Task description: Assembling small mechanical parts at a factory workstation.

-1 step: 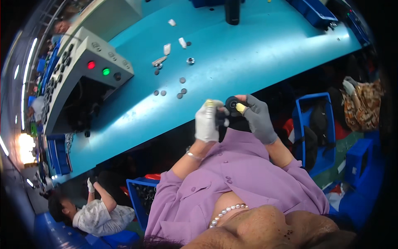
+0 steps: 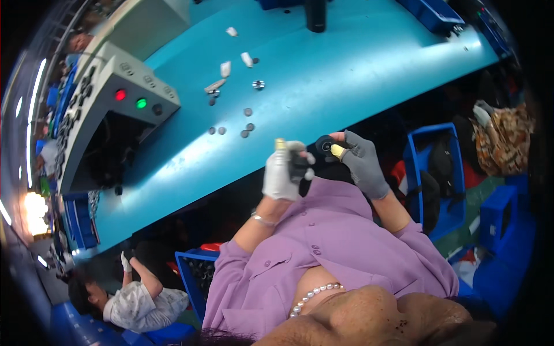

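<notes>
My right hand (image 2: 363, 166), in a grey glove with yellow wrapping on the thumb, pinches a black wheel-like disc (image 2: 324, 144) by its edge. The disc's round face, with a ring at its centre, is turned up to view. Just left of it and apart from it is my left hand (image 2: 281, 176), in a white glove with a yellow-wrapped fingertip. Its fingers curl round something dark that I cannot make out. Both hands are over the near edge of the blue-green table (image 2: 323, 75), in front of my body.
Small grey discs (image 2: 248, 127), metal rings (image 2: 258, 85) and white pieces (image 2: 225, 69) lie on the table. A machine (image 2: 138, 86) with red and green buttons stands left. A black cylinder (image 2: 315, 17) stands far back. Blue crates (image 2: 412, 173) flank me; another person (image 2: 144, 300) sits at left.
My left hand has moved slightly left, away from the disc, and its yellow-wrapped finger now points up. My right hand still holds the disc, almost in place. The view has shifted a little.
</notes>
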`<state>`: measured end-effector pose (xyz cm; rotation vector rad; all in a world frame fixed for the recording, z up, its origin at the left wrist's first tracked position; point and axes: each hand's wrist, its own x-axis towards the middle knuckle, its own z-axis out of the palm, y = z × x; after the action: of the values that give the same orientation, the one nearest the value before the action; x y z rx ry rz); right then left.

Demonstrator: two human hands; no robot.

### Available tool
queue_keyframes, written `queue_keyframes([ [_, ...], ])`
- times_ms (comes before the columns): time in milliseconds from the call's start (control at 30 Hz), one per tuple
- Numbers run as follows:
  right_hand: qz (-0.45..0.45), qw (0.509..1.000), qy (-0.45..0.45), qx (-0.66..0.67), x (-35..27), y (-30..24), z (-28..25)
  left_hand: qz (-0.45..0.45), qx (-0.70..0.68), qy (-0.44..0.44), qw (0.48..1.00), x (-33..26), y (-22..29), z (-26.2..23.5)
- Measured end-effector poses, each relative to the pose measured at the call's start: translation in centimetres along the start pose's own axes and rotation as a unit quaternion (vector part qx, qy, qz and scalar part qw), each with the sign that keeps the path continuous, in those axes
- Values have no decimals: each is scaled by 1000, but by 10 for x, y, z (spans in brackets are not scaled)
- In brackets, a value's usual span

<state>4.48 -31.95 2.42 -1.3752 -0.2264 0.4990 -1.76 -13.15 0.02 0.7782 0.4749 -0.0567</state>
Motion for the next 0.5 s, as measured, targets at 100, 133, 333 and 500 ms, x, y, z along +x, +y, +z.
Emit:
queue_keyframes([
  [100,49,991,-18,-121,-12,23,-54,-130,-128,-28,983,-30,19,-1],
  [133,47,983,19,-175,-15,34,-69,-128,-150,-65,978,-36,17,-10],
  [333,-27,953,196,-228,-16,85,-109,-183,-176,-20,967,-32,-14,-30],
  [500,-118,958,21,-261,19,-2,-44,-105,-47,-39,993,-46,-7,-28],
])
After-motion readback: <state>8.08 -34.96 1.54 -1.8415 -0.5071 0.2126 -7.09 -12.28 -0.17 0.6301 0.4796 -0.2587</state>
